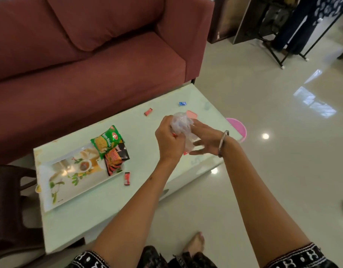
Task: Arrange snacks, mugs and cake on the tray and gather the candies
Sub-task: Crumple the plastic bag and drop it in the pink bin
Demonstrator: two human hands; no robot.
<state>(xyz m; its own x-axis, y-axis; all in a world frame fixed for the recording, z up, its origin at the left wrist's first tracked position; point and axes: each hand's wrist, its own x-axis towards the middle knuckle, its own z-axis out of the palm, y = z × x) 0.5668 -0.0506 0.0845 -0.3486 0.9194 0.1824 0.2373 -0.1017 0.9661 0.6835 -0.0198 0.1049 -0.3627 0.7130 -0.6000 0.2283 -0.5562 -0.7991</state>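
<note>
- Candy-gathering looks under way: left hand (pixel 169 139) grips a clear bag (pixel 181 130) above the table (pixel 108 209); right hand (pixel 203 141), fingers fairly straight, steadies it.
- Loose candies: red (pixel 148 111) and blue (pixel 182 103) far, another (pixel 126 178) near the tray (pixel 56 192).
- Next, probably: free one hand, pick each up.

Both arms bare, stretched forward, forearms converging. Left hand (pixel 169 139) curled in closed grip, knuckles up, pinching clear plastic bag (pixel 181 128). Right hand (pixel 202 139) palm toward left, fingers loosely spread, steadying bag's right side. Metal bangle (pixel 223 143) on right wrist.
</note>
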